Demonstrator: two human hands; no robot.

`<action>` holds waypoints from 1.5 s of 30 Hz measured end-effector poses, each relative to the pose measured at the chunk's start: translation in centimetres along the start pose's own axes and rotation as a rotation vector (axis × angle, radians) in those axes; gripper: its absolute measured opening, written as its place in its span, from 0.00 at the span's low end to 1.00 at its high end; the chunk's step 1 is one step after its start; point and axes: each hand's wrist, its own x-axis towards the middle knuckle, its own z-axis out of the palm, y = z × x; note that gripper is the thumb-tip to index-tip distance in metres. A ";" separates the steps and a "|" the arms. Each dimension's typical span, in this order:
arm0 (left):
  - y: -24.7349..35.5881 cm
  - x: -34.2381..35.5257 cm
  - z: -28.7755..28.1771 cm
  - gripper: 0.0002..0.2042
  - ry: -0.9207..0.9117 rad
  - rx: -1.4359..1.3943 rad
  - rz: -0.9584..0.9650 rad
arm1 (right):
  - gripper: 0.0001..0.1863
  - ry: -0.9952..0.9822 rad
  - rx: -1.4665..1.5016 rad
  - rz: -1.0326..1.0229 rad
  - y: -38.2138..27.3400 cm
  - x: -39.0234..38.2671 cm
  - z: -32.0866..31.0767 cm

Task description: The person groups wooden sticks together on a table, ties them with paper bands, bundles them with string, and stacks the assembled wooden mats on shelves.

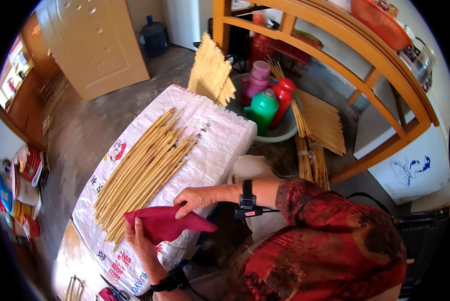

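A dark red piece of cloth (162, 226) is stretched between my two hands over the near end of the stalks. My left hand (139, 237) pinches its left edge, thumb on top. At the upper right edge, my right hand (192, 199) grips it between thumb and fingers, and a loose corner hangs toward my lap. Beneath and beyond the cloth, a row of thin yellow stalks (144, 170) lies side by side. They rest on a white woven sack sheet (222, 130) that covers the table.
Scissors (118, 291) and short stalk pieces (74, 289) lie at the table's near left. Beyond the table, a basin (285, 136) holds green (261, 108), red (283, 95) and purple (255, 80) flasks. Stalk panels (210, 70) and bundles (312, 158) stand nearby, beside a wooden frame (375, 80).
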 end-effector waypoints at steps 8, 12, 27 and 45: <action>0.6 0.1 0.7 0.11 0.007 0.075 -0.057 | 0.18 -0.001 0.115 0.028 1.2 1.0 -0.6; 0.6 0.3 0.6 0.12 0.019 0.103 -0.092 | 0.18 -0.033 0.076 0.019 1.2 1.0 0.0; 1.9 0.0 -2.7 0.14 0.229 0.323 -0.042 | 0.07 0.256 0.327 0.026 0.2 1.4 -2.3; 1.2 -0.2 -2.0 0.07 0.046 0.738 0.005 | 0.16 0.340 -0.034 0.177 3.5 1.4 -2.1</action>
